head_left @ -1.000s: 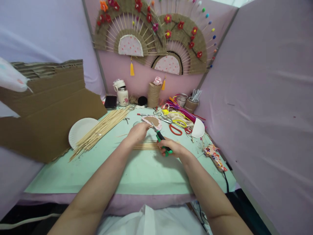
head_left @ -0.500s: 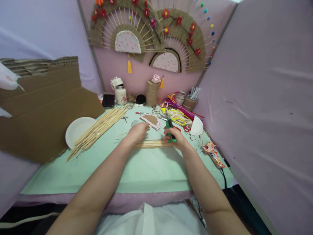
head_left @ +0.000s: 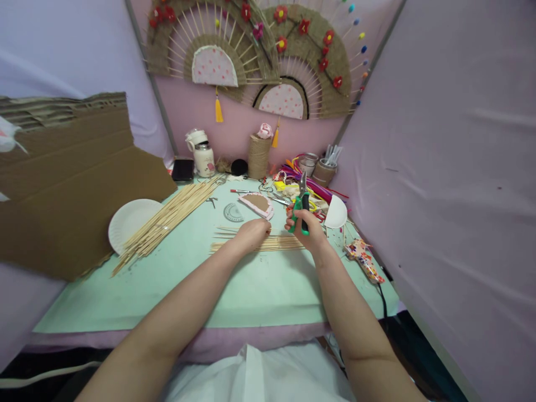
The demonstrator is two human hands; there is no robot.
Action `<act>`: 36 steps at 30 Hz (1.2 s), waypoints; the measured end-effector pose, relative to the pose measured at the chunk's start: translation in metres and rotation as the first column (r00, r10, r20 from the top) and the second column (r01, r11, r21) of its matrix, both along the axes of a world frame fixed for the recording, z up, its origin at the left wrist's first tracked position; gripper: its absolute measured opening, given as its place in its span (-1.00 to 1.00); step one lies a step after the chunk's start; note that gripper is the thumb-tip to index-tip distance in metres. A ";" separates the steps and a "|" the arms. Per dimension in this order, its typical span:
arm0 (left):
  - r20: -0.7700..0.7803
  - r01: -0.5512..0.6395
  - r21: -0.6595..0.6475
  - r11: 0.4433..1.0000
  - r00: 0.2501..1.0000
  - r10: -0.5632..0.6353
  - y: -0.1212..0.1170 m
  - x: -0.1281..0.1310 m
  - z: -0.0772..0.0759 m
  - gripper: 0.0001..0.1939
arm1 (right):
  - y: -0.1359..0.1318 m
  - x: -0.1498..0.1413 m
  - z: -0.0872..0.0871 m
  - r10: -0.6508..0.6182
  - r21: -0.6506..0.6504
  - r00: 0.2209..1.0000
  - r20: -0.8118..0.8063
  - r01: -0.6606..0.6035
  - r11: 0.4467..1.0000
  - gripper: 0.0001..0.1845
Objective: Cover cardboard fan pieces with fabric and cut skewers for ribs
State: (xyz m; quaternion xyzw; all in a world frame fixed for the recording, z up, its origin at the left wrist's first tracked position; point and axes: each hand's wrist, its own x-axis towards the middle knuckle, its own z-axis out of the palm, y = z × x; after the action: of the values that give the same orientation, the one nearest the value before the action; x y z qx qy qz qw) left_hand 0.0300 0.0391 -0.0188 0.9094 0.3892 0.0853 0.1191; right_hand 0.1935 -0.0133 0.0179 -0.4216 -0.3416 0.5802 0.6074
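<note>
Wdn sticks point(head_left: 281, 242), mtl-bladed cutters point(head_left: 305, 202), matt cdbd sheet point(head_left: 79, 184)

Green-and-black cutters point(head_left: 305, 204), upright near thin, probably wooden sticks point(head_left: 281, 243)

The cutters point(head_left: 305, 207) are green and black, the sticks point(head_left: 285, 243) tan, the tabletop point(head_left: 259, 296) mint green, the cardboard point(head_left: 75, 190) at left brown, the glue gun point(head_left: 363, 259) at right multicoloured, and the far fans point(head_left: 310, 49) brown with red flowers point(head_left: 304, 25).
</note>
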 end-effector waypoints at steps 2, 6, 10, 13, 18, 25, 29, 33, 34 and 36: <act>-0.004 -0.003 -0.019 1.000 1.000 0.003 0.001 0.000 -0.001 -0.80 | 0.000 0.000 0.000 0.003 0.009 0.999 0.032 -0.003 1.000 -0.59; -0.084 -0.007 -0.008 1.000 0.996 0.006 -0.003 0.001 0.004 -0.79 | -0.001 0.000 0.000 0.017 0.027 1.000 0.022 -0.018 0.999 -0.60; -0.112 -0.105 0.067 0.992 0.987 0.112 -0.010 -0.003 0.019 -0.72 | -0.002 0.001 0.000 0.046 0.088 0.997 -0.057 -0.041 0.995 -0.61; -0.054 -0.184 0.149 0.972 0.980 0.194 -0.009 -0.010 0.029 -0.72 | -0.004 0.002 0.002 0.043 0.162 0.996 -0.073 -0.031 0.986 -0.64; 0.055 -0.254 0.213 0.943 0.967 0.248 0.001 -0.027 0.035 -0.73 | -0.007 -0.001 0.003 0.049 0.183 0.997 0.056 -0.059 0.981 -0.62; 0.179 -0.330 0.141 0.933 0.936 0.304 0.016 -0.045 0.032 -0.70 | -0.009 -0.010 -0.002 0.199 0.107 0.973 0.119 -0.211 0.972 -0.51; 0.241 -0.386 0.110 0.916 0.904 0.352 0.024 -0.049 0.031 -0.76 | -0.012 -0.013 -0.005 0.305 0.012 0.934 0.187 -0.312 0.950 -0.55; 0.310 -0.396 0.139 0.908 0.888 0.340 0.028 -0.051 0.032 -0.76 | -0.014 -0.016 -0.007 0.369 -0.103 0.900 0.233 -0.354 0.929 -0.58; 0.329 -0.393 0.147 0.908 0.885 0.329 0.028 -0.051 0.033 -0.76 | -0.014 -0.016 -0.008 0.380 -0.126 0.891 0.248 -0.360 0.925 -0.58; 0.360 -0.392 0.159 0.906 0.878 0.316 0.027 -0.052 0.034 -0.74 | -0.015 -0.017 -0.008 0.401 -0.158 0.875 0.271 -0.371 0.915 -0.57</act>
State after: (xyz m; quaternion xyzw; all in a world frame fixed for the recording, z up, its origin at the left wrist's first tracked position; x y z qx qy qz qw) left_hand -0.0219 0.0665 0.0153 0.8030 0.5123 0.2987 0.0596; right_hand 0.1765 -0.0284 0.0104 -0.4578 -0.4766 0.6359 0.3986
